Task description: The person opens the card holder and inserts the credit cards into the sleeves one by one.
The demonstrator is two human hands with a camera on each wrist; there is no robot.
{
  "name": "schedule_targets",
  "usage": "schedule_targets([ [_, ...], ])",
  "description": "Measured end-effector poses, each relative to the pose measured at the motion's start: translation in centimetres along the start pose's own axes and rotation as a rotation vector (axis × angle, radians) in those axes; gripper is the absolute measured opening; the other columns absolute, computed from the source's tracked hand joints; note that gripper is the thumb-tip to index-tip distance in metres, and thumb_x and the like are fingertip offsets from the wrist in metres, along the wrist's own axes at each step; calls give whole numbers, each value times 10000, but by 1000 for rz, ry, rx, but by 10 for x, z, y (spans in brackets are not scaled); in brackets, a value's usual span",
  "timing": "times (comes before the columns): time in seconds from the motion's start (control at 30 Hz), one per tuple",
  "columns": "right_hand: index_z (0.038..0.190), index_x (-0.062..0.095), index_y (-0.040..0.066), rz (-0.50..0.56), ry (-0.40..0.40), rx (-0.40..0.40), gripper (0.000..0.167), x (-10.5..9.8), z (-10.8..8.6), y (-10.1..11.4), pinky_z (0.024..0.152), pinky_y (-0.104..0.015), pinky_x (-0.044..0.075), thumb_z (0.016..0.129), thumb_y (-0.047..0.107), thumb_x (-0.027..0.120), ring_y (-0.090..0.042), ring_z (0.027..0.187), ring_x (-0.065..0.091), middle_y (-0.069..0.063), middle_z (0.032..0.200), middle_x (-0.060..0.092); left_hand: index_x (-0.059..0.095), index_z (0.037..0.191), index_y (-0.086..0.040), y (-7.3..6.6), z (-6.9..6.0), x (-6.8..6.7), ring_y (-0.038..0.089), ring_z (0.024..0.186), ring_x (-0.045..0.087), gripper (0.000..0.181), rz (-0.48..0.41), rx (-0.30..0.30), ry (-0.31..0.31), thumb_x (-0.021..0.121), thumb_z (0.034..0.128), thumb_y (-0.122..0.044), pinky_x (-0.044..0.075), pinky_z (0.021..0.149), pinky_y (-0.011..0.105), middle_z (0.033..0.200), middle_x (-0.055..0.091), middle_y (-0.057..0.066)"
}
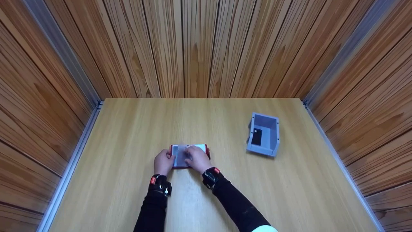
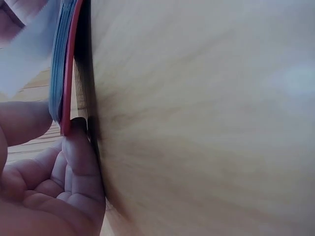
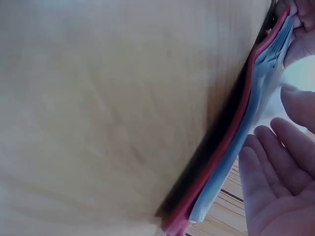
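A red-covered booklet with clear plastic sleeve pages, like a card holder (image 1: 180, 160), lies opened out on the table. My left hand (image 1: 163, 162) pinches its left edge, thumb on the pages and fingertips under the red cover (image 2: 71, 73). Over the middle of the booklet is my right hand (image 1: 198, 158); its thumb and fingers (image 3: 261, 169) are spread apart beside the pages (image 3: 253, 105). A blurred translucent page (image 2: 29, 54) stands raised between the two hands. Whether the right fingertips touch that page is hard to tell.
To the right on the wooden table (image 1: 112, 193) stands a grey plastic bin (image 1: 273, 151), with a flat black rectangle (image 1: 257, 137) inside it. Wood-panelled walls (image 1: 196, 48) and metal rails (image 1: 69, 167) bound the table at the back and sides.
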State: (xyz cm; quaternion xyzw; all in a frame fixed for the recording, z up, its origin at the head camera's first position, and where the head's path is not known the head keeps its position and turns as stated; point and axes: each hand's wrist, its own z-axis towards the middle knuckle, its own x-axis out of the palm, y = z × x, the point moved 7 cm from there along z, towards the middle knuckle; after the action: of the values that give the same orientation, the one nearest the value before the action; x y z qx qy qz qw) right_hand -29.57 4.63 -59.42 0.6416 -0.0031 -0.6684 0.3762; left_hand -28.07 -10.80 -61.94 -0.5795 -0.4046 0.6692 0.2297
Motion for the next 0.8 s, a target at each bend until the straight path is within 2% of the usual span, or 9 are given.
schedule_targets([
  [0.23,1115,702,46,-67,4,-50,312,1,-1,7,993,-364,434,818,104,778,-287,1105,590,-113,1157,639,647,965,56,0,-1,-2,296,801,599,155,-9,24,-10,688,854,-44,475,747,429,809,619,96],
  [0.53,1113,710,51,-75,2,-52,311,2,0,7,994,-361,432,818,119,783,-281,1102,590,-103,1163,638,650,937,86,-5,-3,-4,362,791,623,127,-9,88,-71,625,889,-29,482,750,479,818,660,180],
  [0.8,1099,713,53,-81,12,-51,308,4,0,5,999,-352,426,804,111,778,-280,1103,590,-96,1161,634,664,959,104,-10,-4,-8,414,874,627,180,87,89,-100,607,923,-63,476,808,509,891,661,235],
])
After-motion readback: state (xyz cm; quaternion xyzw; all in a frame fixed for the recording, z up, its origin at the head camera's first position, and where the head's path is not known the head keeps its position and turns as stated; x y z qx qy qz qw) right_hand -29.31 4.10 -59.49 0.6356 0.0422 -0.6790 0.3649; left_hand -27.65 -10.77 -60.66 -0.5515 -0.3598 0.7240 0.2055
